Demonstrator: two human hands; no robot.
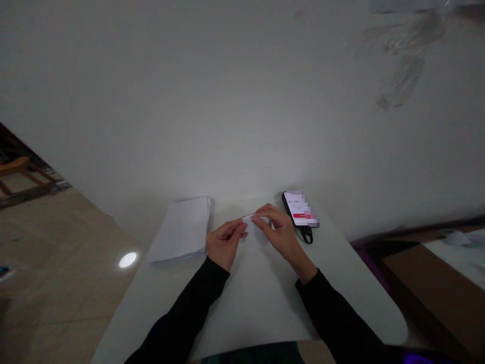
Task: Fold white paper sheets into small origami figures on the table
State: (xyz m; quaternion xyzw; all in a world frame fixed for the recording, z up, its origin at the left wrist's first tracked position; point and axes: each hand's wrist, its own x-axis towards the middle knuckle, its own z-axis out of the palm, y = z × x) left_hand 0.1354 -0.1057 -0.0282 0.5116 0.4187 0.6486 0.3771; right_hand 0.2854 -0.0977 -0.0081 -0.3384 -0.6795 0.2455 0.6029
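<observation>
A small white paper [250, 222] is being pinched by left hand [224, 240] and right hand [279, 231], seemingly to steady its far edge.

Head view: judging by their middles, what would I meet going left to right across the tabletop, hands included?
White paper stack → left hand → small white piece → right hand → phone

Matt paper [254, 230], smooth table [261, 303]
Stack [182, 227] also matt paper; sleeves [178, 313] matt cloth; floor [76, 273] glossy; seat [17, 166] smooth wood.
</observation>
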